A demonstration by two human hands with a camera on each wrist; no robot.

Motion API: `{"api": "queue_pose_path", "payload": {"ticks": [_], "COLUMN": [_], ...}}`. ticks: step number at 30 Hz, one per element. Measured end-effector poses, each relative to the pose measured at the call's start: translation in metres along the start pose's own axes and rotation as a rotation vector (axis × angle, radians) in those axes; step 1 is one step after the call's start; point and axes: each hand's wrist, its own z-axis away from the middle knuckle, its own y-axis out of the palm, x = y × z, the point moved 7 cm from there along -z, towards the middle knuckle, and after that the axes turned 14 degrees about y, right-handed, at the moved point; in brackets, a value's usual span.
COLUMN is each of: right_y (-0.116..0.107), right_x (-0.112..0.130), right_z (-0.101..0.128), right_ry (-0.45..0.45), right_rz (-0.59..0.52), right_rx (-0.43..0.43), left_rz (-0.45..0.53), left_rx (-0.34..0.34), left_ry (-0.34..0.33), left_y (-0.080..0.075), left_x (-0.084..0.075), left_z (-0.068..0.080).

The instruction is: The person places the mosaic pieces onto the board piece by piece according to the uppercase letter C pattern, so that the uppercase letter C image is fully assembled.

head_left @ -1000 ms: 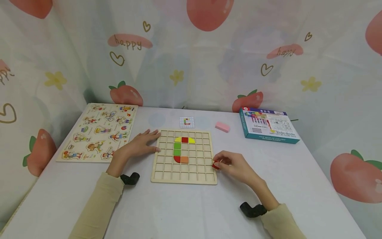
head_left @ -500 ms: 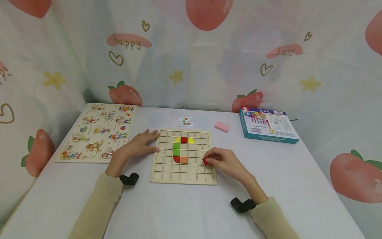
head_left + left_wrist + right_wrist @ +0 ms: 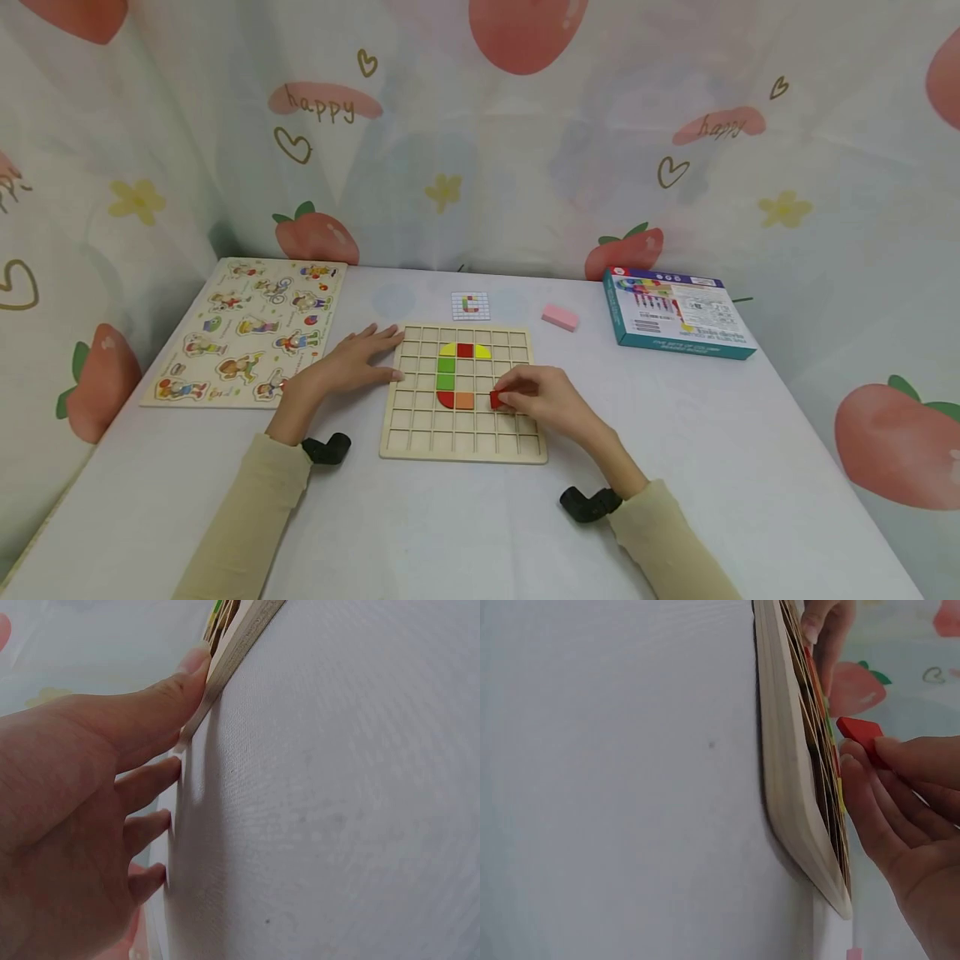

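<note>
I see a wooden grid board (image 3: 462, 450) with a six-tile coloured C shape (image 3: 456, 376), one cell unfilled. My left hand (image 3: 347, 364) lies flat, fingers straight, against the board's edge. My right hand (image 3: 542, 397) pinches a red tile (image 3: 496, 400) just beside the orange tile (image 3: 464, 401).

Light was soft, even and bright in the head view, with only faint shadows under the forearms on the white table (image 3: 465, 533). Wide-angle bending curved the curtain (image 3: 112, 167) at the edges. Both wrist views were dimmer and close; the left hand (image 3: 82, 825) looked soft-focused, casting a grey shadow beside its fingers.
</note>
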Motion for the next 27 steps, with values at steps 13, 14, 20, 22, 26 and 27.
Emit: {"api": "queue_pose_path", "payload": {"ticks": [13,14,20,22,26,27], "right_y": [0.012,0.013,0.018,0.019,0.02,0.02], "right_x": [0.007,0.008,0.011,0.012,0.014,0.014], "right_z": [-0.01,-0.01,-0.012,-0.013,-0.014,-0.014], "right_ry": [0.063,0.062,0.09,0.099,0.098,0.091], "right_rz": [0.014,0.01,-0.012,-0.012,0.017,0.027], "right_rx": [-0.025,-0.024,-0.015,-0.015,-0.03,-0.034], "left_rz": [0.003,0.003,0.004,0.004,0.001,0.0], "left_rx": [-0.004,-0.003,0.008,0.009,0.006,0.005], "left_ry": [-0.016,-0.016,-0.019,-0.016,-0.012,-0.011], "left_y": [-0.001,-0.001,0.0,0.0,-0.001,-0.001], "left_x": [0.001,0.001,0.001,0.001,0.001,0.001], "left_z": [0.0,0.0,0.0,0.0,0.0,0.0]}}
